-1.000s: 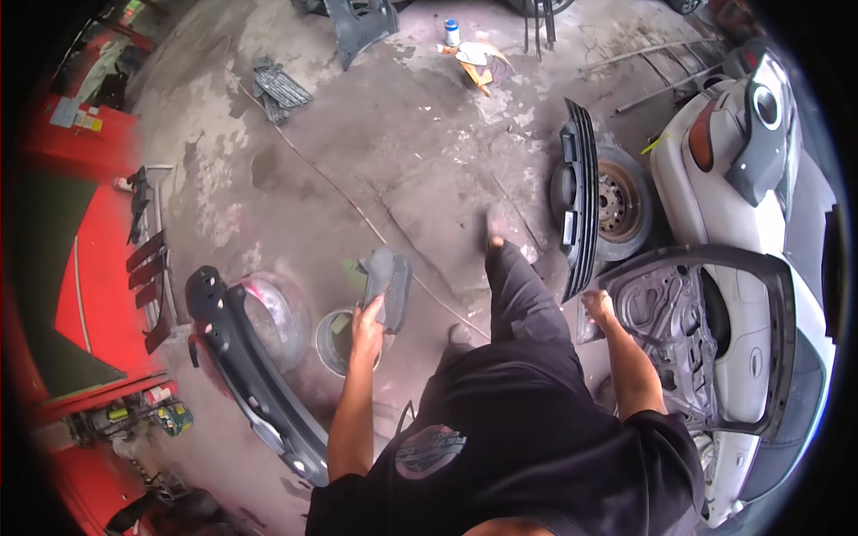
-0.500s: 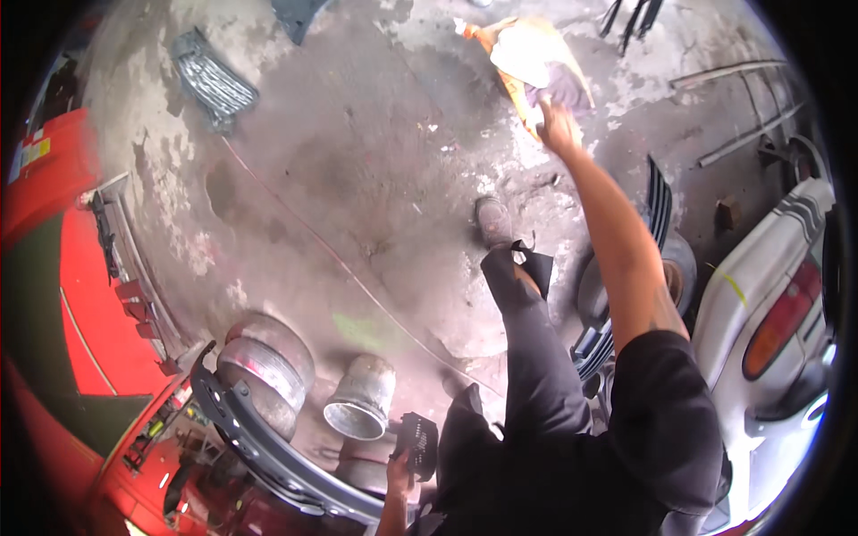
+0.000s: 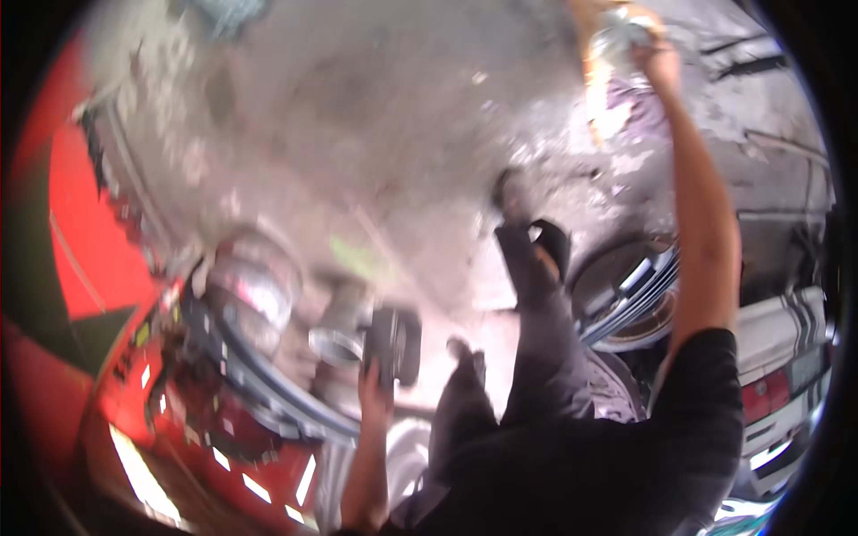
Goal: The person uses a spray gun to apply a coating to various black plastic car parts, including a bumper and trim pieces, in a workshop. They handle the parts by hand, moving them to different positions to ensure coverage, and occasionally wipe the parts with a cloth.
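Note:
In my left hand (image 3: pixel 374 389) is a dark rectangular block (image 3: pixel 394 346), the fingers closed round its near edge. It is held beside a grey metal bucket-like vessel (image 3: pixel 341 332). My right arm is stretched far forward. At its end my right hand (image 3: pixel 659 64) has its fingers bent over a pale, shiny bundle (image 3: pixel 615 43) on a yellow-orange sack (image 3: pixel 587 79). What those fingers grip is blurred. A purplish-grey cloth (image 3: pixel 639 114) lies at the near side of the sack.
Wheel rims (image 3: pixel 255 286) and a curved dark bumper strip (image 3: pixel 259 371) stand at the left, by red car parts (image 3: pixel 85 223). Ribbed dark trim (image 3: pixel 635 290) leans near my right leg. A white bumper with a red light (image 3: pixel 767 393) is at the far right. The concrete floor (image 3: pixel 357 116) is stained.
My right hand has shifted from the cloth at the sack's near side to the pale bundle farther up. The left hand has brought the block forward. The whole view has swung.

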{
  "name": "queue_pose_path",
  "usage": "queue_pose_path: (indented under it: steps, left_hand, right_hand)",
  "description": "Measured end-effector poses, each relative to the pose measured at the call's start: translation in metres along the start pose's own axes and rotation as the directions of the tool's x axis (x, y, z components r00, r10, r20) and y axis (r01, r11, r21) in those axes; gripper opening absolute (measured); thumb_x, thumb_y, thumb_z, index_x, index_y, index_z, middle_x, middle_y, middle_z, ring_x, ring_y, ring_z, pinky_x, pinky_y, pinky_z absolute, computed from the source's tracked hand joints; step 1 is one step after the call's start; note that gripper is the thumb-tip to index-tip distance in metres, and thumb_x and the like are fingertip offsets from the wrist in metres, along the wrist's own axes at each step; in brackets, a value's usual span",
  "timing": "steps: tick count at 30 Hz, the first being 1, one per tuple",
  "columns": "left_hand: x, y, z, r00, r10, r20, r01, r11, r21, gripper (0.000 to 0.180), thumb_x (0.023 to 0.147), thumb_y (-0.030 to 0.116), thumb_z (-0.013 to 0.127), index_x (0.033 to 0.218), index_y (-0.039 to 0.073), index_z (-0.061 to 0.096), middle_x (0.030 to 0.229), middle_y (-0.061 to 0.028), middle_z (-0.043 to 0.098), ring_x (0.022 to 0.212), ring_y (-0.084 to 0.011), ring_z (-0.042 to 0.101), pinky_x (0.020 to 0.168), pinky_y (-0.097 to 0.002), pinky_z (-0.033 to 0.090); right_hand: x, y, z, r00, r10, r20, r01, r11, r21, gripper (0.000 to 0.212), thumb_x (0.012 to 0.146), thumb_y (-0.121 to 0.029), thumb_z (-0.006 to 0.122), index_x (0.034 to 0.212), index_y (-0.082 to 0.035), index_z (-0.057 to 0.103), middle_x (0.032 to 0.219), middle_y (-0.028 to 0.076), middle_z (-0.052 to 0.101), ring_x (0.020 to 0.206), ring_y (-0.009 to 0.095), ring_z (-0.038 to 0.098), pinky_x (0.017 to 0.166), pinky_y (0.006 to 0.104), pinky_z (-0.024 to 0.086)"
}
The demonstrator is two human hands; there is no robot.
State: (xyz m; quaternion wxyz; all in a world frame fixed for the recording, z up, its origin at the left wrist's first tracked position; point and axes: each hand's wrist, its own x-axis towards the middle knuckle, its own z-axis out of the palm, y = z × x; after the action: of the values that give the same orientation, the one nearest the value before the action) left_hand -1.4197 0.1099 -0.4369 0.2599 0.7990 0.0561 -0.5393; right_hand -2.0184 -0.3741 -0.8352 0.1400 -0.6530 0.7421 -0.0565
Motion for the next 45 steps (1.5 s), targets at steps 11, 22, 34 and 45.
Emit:
queue_pose_path:
  steps: [11, 22, 34, 45]
  left_hand:
    - [-0.064, 0.101, 0.114, 0.846, 0.531, -0.048, -0.525, 0.812, -0.255, 0.042, 0.103, 0.016, 0.05, 0.14, -0.005, 0.052, 0.128, -0.0144, 0.062, 0.119, -0.0193, 0.058, 0.101, -0.0313, 0.045]
    - [-0.165, 0.088, -0.075, 0.738, 0.67, -0.084, -0.669, 0.71, -0.22, 0.035, 0.099, 0.016, 0.058, 0.129, 0.0, 0.064, 0.114, -0.0082, 0.07, 0.105, -0.0161, 0.062, 0.091, -0.0338, 0.051]
    - [-0.204, 0.003, -0.206, 0.49, 0.861, -0.137, -0.684, 0.282, -0.673, 0.037, 0.098, 0.021, 0.062, 0.131, 0.002, 0.061, 0.114, -0.0094, 0.068, 0.111, -0.0157, 0.062, 0.097, -0.0324, 0.049]
    - [-0.241, 0.052, -0.238, 0.504, 0.783, -0.364, -0.844, 0.357, -0.402, 0.054, 0.103, 0.042, 0.058, 0.135, -0.002, 0.057, 0.118, -0.007, 0.068, 0.101, -0.0144, 0.065, 0.085, -0.0302, 0.054]
  right_hand:
    - [-0.39, -0.466, -0.264, 0.794, -0.607, -0.03, 0.34, 0.403, 0.85, 0.051, 0.086, -0.004, 0.061, 0.136, -0.002, 0.051, 0.127, 0.022, 0.059, 0.123, 0.04, 0.054, 0.105, 0.0454, 0.042]
    - [-0.517, -0.575, -0.345, 0.596, -0.789, -0.149, 0.528, 0.245, 0.813, 0.045, 0.082, -0.007, 0.07, 0.125, -0.001, 0.058, 0.14, 0.027, 0.053, 0.131, 0.044, 0.049, 0.114, 0.0467, 0.037]
    - [-0.648, -0.672, -0.414, 0.37, -0.879, -0.302, 0.633, 0.001, 0.774, 0.034, 0.085, -0.006, 0.054, 0.118, 0.003, 0.058, 0.126, 0.029, 0.058, 0.127, 0.045, 0.053, 0.113, 0.0496, 0.038]
    - [-0.641, -0.727, -0.451, 0.34, -0.889, -0.306, 0.624, -0.03, 0.781, 0.029, 0.089, -0.001, 0.06, 0.118, 0.002, 0.055, 0.115, 0.026, 0.062, 0.105, 0.042, 0.065, 0.09, 0.0434, 0.051]
